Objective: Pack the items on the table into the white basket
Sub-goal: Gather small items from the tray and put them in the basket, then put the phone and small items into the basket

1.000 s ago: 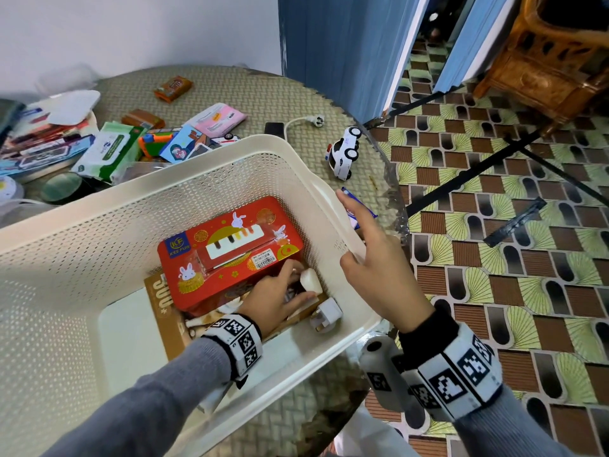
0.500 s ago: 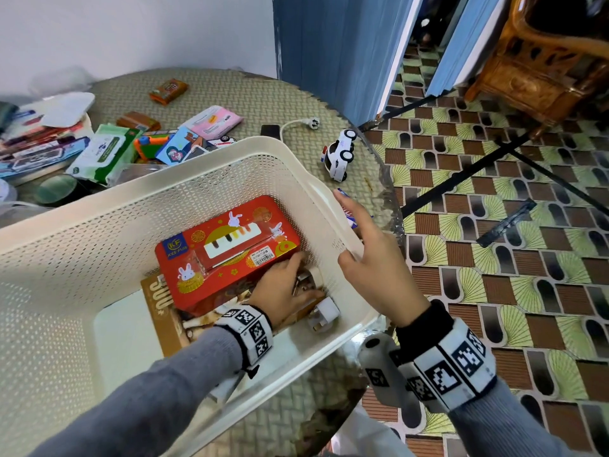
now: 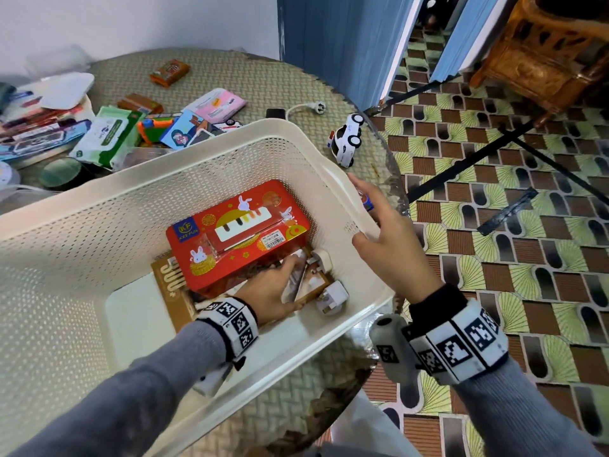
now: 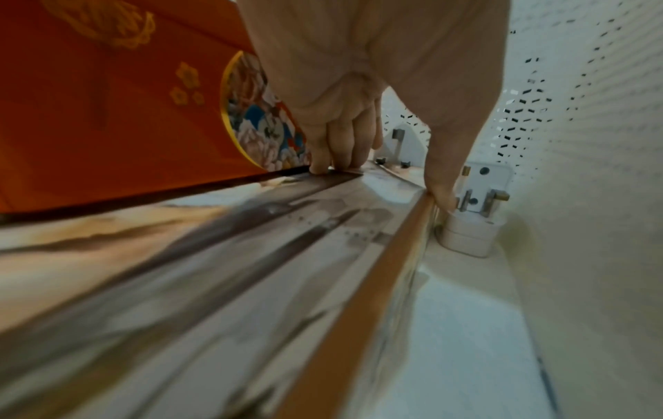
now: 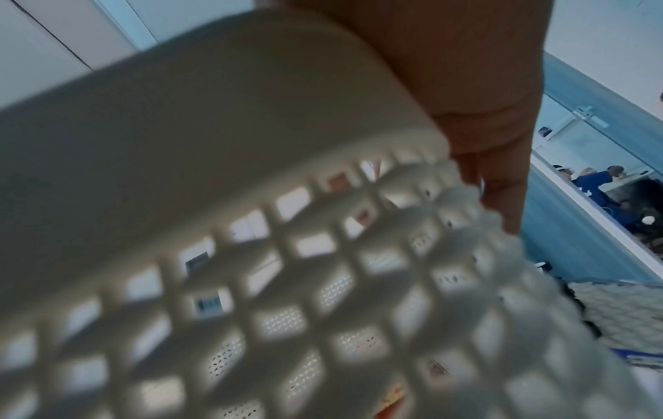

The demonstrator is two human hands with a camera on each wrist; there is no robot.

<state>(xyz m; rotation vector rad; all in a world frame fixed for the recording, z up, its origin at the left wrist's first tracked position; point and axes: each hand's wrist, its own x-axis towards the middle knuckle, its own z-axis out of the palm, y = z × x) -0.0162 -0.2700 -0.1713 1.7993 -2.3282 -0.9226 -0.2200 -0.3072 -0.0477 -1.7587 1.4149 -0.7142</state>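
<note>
The white basket [image 3: 197, 159] stands on the round table and holds a red tin [image 3: 237, 232] lying on a brown flat box [image 3: 168, 282]. Two white plugs [image 3: 333, 296] lie in its right corner. My left hand [image 3: 273, 288] is inside the basket. Its fingertips [image 4: 337, 167] press on the flat box [image 4: 215, 269] at the foot of the red tin [image 4: 125, 113], and the thumb touches the box's edge beside a plug [image 4: 473, 226]. My right hand [image 3: 389, 239] grips the basket's right rim [image 5: 215, 99], thumb inside and fingers outside.
Behind the basket lie a wet-wipes pack [image 3: 105, 136], a pink packet [image 3: 217, 103], an orange packet [image 3: 169, 72] and other small items. A toy police car [image 3: 346, 140] and a white cable plug [image 3: 316, 107] sit near the table's right edge, above the tiled floor.
My left hand has let go of the white plug it held and has settled onto the flat box. The right hand has stayed on the rim.
</note>
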